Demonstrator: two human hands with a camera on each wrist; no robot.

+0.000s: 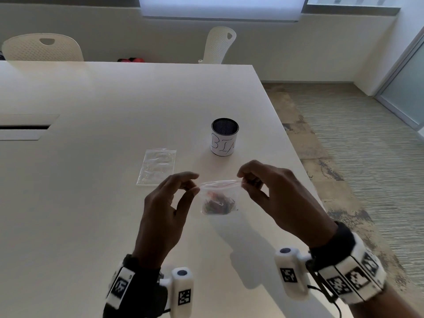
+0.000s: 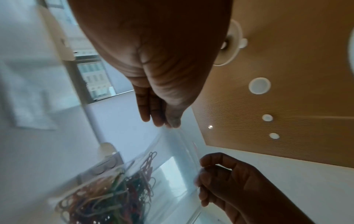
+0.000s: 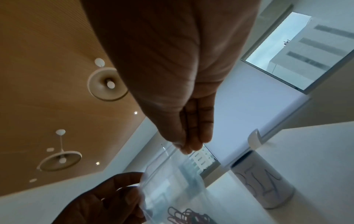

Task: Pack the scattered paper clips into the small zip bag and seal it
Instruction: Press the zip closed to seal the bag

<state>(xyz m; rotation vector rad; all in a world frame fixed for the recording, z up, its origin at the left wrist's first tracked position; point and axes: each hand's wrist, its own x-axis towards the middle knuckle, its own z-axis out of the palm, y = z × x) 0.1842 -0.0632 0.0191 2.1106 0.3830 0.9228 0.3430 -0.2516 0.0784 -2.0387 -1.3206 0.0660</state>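
Observation:
A small clear zip bag (image 1: 219,193) hangs above the white table (image 1: 103,106), held by its top strip between both hands. Coloured paper clips (image 1: 218,204) lie heaped in its bottom. My left hand (image 1: 195,183) pinches the strip's left end between thumb and fingertips. My right hand (image 1: 242,180) pinches the right end. In the left wrist view the bag (image 2: 168,153) runs from my left hand (image 2: 170,124) down to the right hand (image 2: 203,168), with the paper clips (image 2: 114,195) piled low. In the right wrist view my right hand (image 3: 184,147) pinches the bag (image 3: 172,178) above the clips (image 3: 189,216).
A second, flat clear bag (image 1: 157,166) lies on the table behind my left hand. A black mesh cup with a white paper label (image 1: 224,140) stands behind the held bag, near the table's right edge. Two white chairs (image 1: 42,48) stand at the far side.

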